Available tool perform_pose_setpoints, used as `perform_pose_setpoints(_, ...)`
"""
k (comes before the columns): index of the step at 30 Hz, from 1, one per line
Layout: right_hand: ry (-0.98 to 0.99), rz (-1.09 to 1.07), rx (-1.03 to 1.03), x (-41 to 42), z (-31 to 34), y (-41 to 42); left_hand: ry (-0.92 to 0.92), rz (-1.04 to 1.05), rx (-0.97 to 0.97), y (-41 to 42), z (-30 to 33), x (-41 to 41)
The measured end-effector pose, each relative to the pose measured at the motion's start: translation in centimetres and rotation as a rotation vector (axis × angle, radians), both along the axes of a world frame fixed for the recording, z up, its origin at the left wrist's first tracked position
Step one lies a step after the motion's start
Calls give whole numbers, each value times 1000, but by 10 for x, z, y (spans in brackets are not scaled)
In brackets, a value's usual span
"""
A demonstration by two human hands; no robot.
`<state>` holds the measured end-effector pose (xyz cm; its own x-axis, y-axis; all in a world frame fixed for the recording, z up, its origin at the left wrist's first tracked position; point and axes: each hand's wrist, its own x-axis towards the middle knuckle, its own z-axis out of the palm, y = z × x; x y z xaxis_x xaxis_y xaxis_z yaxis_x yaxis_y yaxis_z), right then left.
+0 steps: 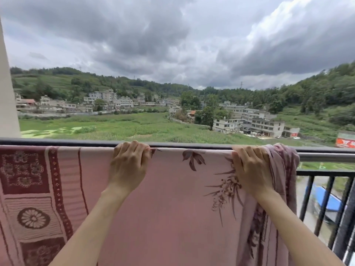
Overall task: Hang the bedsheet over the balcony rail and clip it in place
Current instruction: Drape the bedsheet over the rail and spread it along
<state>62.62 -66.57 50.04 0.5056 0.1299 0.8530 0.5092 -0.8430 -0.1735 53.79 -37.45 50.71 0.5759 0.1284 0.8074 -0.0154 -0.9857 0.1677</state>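
Note:
A pink bedsheet (172, 198) with dark red flower prints and a patterned border at the left hangs over the balcony rail (326, 157), covering it from the left edge to about two thirds across. My left hand (128, 166) grips the sheet's top fold on the rail near the middle. My right hand (249, 169) grips the top fold farther right, beside a bunched, gathered end of the sheet (284, 169) that droops over the rail. No clip is in view.
Bare rail continues to the right of the bunched end, with dark vertical bars (324, 204) below it. A white wall or pillar (7, 102) stands at the far left. Beyond the rail lie fields, buildings and hills far below.

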Motion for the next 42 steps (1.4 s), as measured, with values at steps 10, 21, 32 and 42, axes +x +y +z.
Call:
perform_pose_setpoints(10,-77,-27,0,-8,-6,38,13,-108,114,-102,-8,25)
perform_pose_setpoints(21,-13,-97,-54,42,-12,-90,-247,38,100,-96,-22,57)
perform_pose_setpoints(32,-78,77,-23,39,-14,-103,-135,6,-42,-219,-15,71)
perform_pose_setpoints(42,-74,22,-144,47,-21,-150,-133,23,38,-247,-28,88)
